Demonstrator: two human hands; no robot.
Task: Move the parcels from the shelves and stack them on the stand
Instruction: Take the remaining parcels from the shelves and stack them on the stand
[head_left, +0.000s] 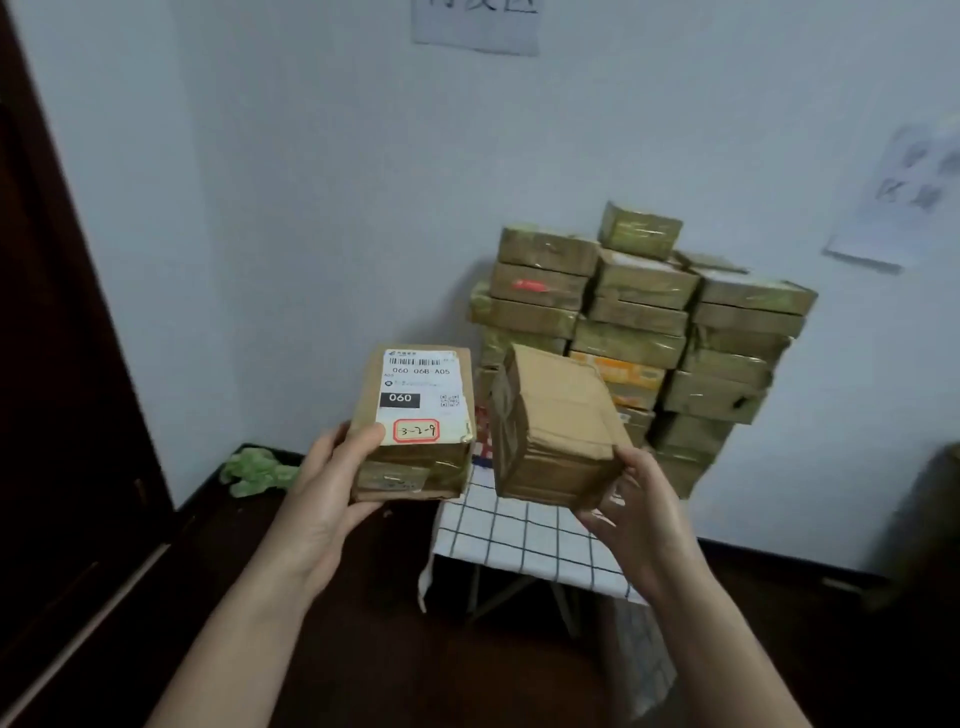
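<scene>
My left hand (332, 483) grips a brown parcel (415, 457) whose top carries a white shipping label marked 060 and a red-framed tag. My right hand (636, 499) holds a second, plain cardboard parcel (553, 431), tilted, from below at its right corner. Both parcels hover in front of the stand (519, 535), a small table under a white cloth with a dark grid. On the stand, against the wall, rises a pile of several taped brown parcels (639, 322) in three columns.
A dark wooden door or cabinet (62, 364) fills the left side. A green crumpled thing (257, 470) lies on the dark floor by the wall corner. Papers hang on the wall above (475, 26) and at the right (904, 192).
</scene>
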